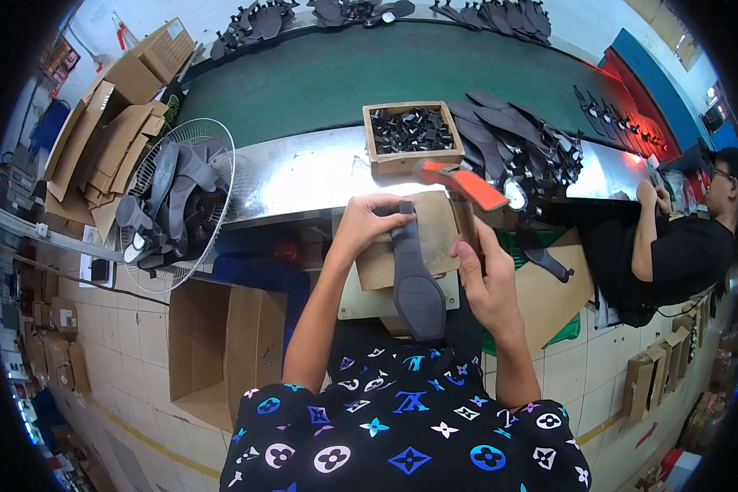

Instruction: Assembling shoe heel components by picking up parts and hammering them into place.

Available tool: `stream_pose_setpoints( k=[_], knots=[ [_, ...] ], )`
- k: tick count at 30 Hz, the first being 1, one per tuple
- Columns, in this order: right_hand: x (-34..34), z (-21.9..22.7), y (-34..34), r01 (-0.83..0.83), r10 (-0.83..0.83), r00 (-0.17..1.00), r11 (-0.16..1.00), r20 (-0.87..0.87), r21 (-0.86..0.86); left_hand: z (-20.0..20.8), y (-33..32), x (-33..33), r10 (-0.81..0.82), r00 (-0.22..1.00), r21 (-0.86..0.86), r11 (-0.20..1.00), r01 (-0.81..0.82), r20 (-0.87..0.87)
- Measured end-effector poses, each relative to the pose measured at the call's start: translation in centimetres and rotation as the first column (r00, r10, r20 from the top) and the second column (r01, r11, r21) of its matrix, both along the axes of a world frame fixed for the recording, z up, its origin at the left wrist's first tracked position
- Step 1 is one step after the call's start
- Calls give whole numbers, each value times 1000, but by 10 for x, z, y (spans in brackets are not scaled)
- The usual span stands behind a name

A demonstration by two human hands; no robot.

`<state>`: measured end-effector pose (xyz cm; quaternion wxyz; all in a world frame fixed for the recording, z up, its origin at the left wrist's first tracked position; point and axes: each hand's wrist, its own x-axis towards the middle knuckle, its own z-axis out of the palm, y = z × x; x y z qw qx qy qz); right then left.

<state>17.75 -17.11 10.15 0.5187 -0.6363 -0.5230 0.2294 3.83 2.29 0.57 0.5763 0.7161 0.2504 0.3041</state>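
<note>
While your left fingers (396, 220) pinch narrow end of dark sole (419, 287) over block (436, 225), wide end overhanging toward you, right fingers (470, 261) grip hammer (477, 189). Sole looks light, bendy, tough; hold just below narrow tip.

black short-sleeved shirt (409, 426) with blue, white and pink motifs

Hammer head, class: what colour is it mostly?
The hammer head is mostly orange-red, showing best in the head view.
</note>
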Motion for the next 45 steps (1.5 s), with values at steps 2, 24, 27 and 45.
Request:
stream_pose_setpoints(
  k=[2, 24, 27, 45],
  knots=[
    [0, -3, -1, -23, 26, 998, 999, 58, -46, 1, -1, 1, 21, 1000, 13, 1000, -21, 7],
    [1, -39, -2, -53, 5, 916, 993, 401, 109, -5, -21, -12, 150, 927, 460, 888, 27, -345],
    [6, -12, -1, -19, -3, 970, 996, 244, 89, -11, -13, -15, 167, 889, 442, 896, 44, -427],
    [17, -20, 12, -43, 1, 884, 996, 467, 78, 56, -82, -47, -162, 987, 74, 984, 162, -9]
  ],
)
